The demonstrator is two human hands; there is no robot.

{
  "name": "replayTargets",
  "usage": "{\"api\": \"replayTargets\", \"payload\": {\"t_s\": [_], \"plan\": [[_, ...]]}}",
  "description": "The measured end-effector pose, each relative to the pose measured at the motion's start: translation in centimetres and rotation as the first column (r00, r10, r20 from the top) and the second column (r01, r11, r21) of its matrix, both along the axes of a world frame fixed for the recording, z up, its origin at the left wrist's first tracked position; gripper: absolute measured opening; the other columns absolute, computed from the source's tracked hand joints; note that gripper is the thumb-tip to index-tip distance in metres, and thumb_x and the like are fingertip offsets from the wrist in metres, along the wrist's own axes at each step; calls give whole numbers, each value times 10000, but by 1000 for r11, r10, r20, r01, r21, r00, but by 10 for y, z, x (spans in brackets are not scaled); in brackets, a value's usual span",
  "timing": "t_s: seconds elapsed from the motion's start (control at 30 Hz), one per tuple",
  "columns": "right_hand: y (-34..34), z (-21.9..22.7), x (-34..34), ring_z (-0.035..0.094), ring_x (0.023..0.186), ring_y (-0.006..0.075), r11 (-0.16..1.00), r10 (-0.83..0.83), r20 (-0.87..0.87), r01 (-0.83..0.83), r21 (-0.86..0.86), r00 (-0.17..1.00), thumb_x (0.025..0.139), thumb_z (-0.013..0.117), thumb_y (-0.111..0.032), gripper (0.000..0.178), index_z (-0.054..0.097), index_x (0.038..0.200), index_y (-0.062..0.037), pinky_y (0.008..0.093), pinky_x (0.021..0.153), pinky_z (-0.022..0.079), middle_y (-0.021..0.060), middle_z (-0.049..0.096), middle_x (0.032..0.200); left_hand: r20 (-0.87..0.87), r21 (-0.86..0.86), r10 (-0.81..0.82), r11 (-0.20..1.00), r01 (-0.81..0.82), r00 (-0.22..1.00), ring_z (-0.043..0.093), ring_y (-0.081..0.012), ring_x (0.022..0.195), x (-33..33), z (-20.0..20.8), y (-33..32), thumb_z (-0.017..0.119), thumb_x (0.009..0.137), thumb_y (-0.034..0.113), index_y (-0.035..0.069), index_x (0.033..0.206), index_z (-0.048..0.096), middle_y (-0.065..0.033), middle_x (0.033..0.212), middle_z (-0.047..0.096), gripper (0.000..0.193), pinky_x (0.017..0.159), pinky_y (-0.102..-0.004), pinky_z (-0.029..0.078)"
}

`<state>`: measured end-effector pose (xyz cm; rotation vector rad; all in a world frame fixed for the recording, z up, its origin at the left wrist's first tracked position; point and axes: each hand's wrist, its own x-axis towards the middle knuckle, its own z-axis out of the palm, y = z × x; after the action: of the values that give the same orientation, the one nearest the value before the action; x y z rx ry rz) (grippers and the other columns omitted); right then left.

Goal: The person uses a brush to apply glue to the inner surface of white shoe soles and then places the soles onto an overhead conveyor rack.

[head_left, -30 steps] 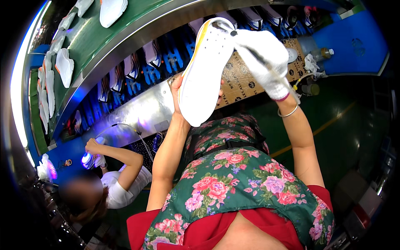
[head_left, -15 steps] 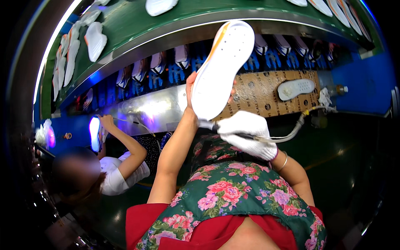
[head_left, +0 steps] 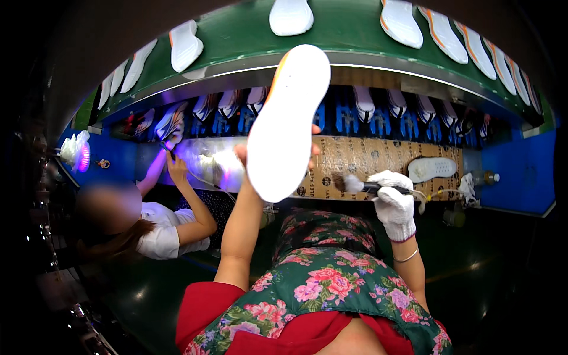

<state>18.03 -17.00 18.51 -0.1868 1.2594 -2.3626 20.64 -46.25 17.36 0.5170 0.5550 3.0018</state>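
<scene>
Through the left hand (head_left: 315,149), fingers curled round both edges, I hold a smooth, waisted white sole (head_left: 287,130) (orange along one side) up before the bench, near the left edge of its patterned cardboard (head_left: 378,157). My knit-gloved right hand (head_left: 393,204) grips a dark-bristled brush (head_left: 340,181), clear of the sole. I'd judge steady support and light, even strokes best.

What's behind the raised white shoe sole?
Behind the white shoe sole, the left hand shows only at its edges: fingers right, thumb left. Cardboard, a metal bench and blue racks show beyond. The palm and whatever else the sole covers cannot be seen.
</scene>
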Motion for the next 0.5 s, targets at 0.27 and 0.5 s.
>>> {"api": "replayTargets", "payload": {"t_s": [0.27, 0.5], "plan": [[-15, -33, 3, 682, 763, 203, 991, -87, 197, 65, 117, 976, 809, 684, 63, 181, 703, 988, 56, 278, 676, 555, 187, 711, 1011, 90, 218, 271, 934, -285, 958, 369, -505, 1331, -77, 53, -103, 466, 812, 819, -21, 1527, 161, -372, 1514, 170, 1145, 1065, -568, 432], [-11, -48, 6, 679, 732, 201, 982, -139, 235, 103, 159, 962, 817, 706, 34, 216, 695, 1030, 62, 272, 663, 545, 161, 717, 956, 438, 133, 455, 820, -556, 775, 375, -443, 1366, -69, 48, -91, 518, 977, 455, -56, 1473, 272, -302, 1499, 283, 754, 1115, -514, 389]]}}
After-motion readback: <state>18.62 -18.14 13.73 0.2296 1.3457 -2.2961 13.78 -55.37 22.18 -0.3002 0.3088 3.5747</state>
